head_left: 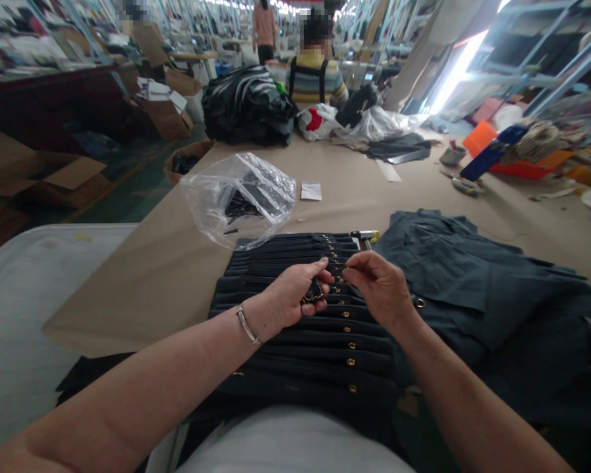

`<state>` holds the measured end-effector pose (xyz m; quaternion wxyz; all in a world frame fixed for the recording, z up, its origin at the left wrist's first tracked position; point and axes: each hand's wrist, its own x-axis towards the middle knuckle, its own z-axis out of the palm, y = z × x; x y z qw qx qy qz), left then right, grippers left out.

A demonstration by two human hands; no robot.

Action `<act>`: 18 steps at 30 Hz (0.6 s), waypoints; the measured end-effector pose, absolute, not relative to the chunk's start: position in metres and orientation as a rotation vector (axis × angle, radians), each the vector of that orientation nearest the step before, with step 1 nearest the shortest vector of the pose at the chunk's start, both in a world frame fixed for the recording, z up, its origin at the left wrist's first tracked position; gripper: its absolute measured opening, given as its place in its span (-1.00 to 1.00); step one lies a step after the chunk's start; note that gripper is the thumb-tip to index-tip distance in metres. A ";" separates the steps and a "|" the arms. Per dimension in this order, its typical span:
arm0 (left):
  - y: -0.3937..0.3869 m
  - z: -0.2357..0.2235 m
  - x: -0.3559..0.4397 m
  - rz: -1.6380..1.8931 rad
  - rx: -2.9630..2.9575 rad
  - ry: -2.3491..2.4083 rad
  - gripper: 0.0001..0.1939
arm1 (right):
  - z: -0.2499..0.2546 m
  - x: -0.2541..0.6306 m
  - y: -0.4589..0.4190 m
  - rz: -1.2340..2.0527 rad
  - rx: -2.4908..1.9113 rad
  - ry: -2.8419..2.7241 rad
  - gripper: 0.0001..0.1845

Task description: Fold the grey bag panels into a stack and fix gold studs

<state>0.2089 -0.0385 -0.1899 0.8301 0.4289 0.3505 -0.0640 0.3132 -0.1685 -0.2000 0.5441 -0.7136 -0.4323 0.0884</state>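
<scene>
We have dark garments [295,341] in overlapping rows, gold fittings [351,362] showing; left hand [295,292] grips black pieces [313,292], right hand [377,282] pinched, contents unclear.

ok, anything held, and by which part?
Left hand cups small dark-and-gold pieces; which part it grips is hidden. Right hand is pinched; too small to tell if anything's there.

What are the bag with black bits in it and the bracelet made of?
The bag looks like thin, glossy clear plastic: it's see-through, crinkled and shiny. The bracelet on the left wrist seems to be smooth, silvery metal, because it gleams, but the picture can't settle which metal.
</scene>
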 end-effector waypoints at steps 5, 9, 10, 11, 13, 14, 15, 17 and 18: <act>-0.038 -0.189 0.201 -0.327 1.028 0.532 -0.78 | -0.207 0.322 -0.186 0.348 -1.735 -1.180 -0.87; -0.039 -0.187 0.204 -0.295 1.293 0.507 -0.90 | -0.209 0.321 -0.192 0.581 -1.606 -1.020 -0.80; -0.038 -0.187 0.207 -0.269 1.392 0.502 -0.90 | -0.210 0.322 -0.192 0.630 -1.606 -0.984 -0.77; -0.038 -0.188 0.210 -0.246 1.505 0.500 -0.89 | -0.211 0.323 -0.192 0.663 -1.633 -0.970 -0.76; -0.037 -0.191 0.217 -0.215 1.802 0.485 -0.87 | -0.215 0.327 -0.192 0.657 -1.756 -1.012 -0.81; -0.036 -0.193 0.220 -0.208 1.950 0.470 -0.86 | -0.217 0.328 -0.192 0.625 -1.833 -1.051 -0.85; -0.035 -0.195 0.223 -0.204 2.075 0.454 -0.86 | -0.219 0.329 -0.191 0.585 -1.909 -1.095 -0.87; -0.034 -0.199 0.228 -0.201 2.226 0.420 -0.86 | -0.223 0.330 -0.191 0.521 -2.026 -1.181 -0.86; -0.033 -0.201 0.229 -0.208 2.250 0.409 -0.86 | -0.224 0.329 -0.191 0.510 -2.056 -1.216 -0.83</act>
